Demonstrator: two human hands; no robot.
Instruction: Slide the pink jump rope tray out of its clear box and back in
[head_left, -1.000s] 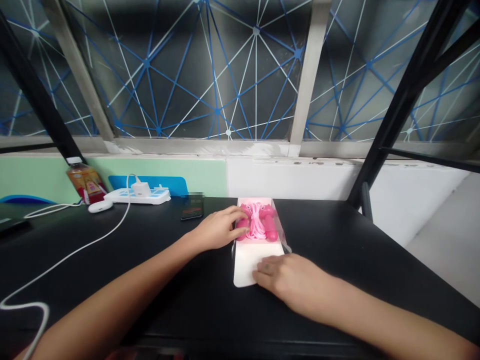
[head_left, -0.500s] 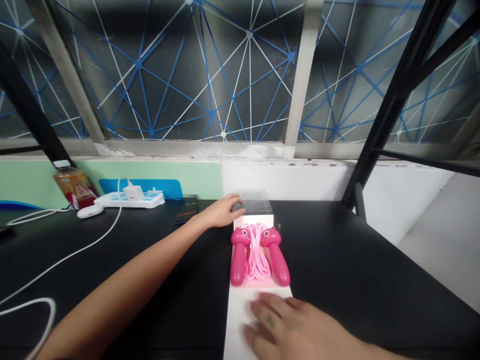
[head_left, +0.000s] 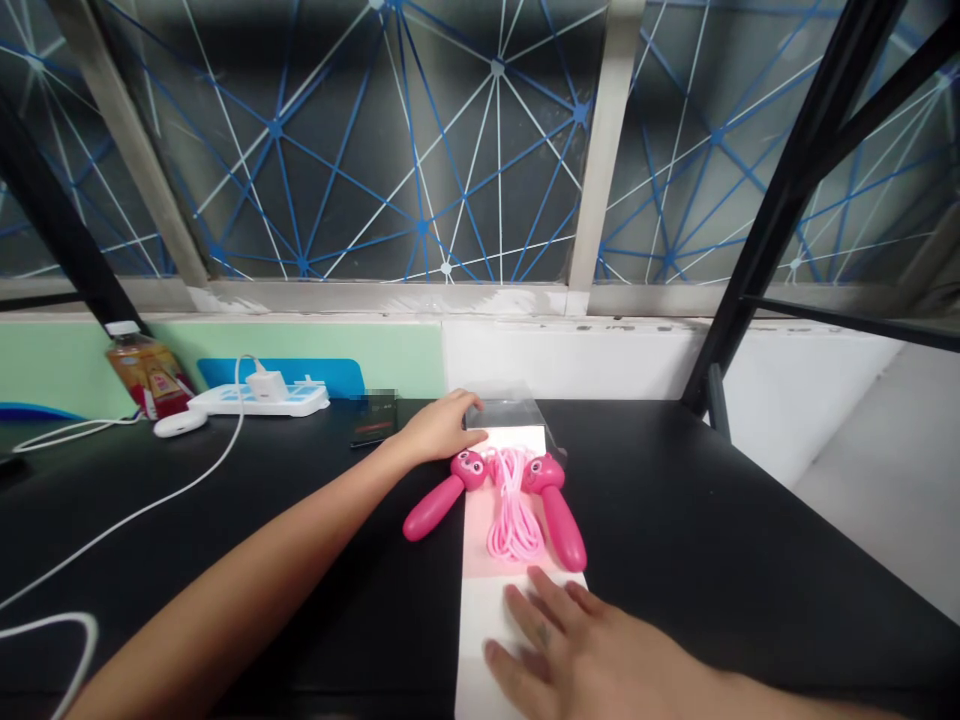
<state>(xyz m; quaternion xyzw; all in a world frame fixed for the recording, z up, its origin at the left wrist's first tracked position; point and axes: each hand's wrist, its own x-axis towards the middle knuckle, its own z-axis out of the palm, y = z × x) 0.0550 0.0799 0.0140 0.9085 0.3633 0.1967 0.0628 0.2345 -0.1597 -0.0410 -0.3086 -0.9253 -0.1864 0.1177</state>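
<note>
A skipping rope with a bundled pink cord (head_left: 514,515) lies on a long white and pink card (head_left: 480,610). Its two dark pink handles have animal-face heads. The right handle (head_left: 561,525) rests on the card; the left handle (head_left: 435,508) slants off onto the black table. My left hand (head_left: 442,428) grips the left side of a clear plastic box (head_left: 510,412) at the card's far end, thumb in front; some fingertips are hidden. Fingers spread, my right hand (head_left: 570,640) lies over the card's near part, just below the cord.
On the black table (head_left: 675,520), a white power strip (head_left: 292,402) with a plugged-in charger and cable stands at the back left. Around it are a drink bottle (head_left: 154,375), a white case (head_left: 180,424) and a dark flat object (head_left: 375,418). A black frame post (head_left: 716,350) rises at right.
The left handle has swung outward to the left, off the card. My right hand's fingers have spread and lie flatter. My left hand stays at the plastic box.
</note>
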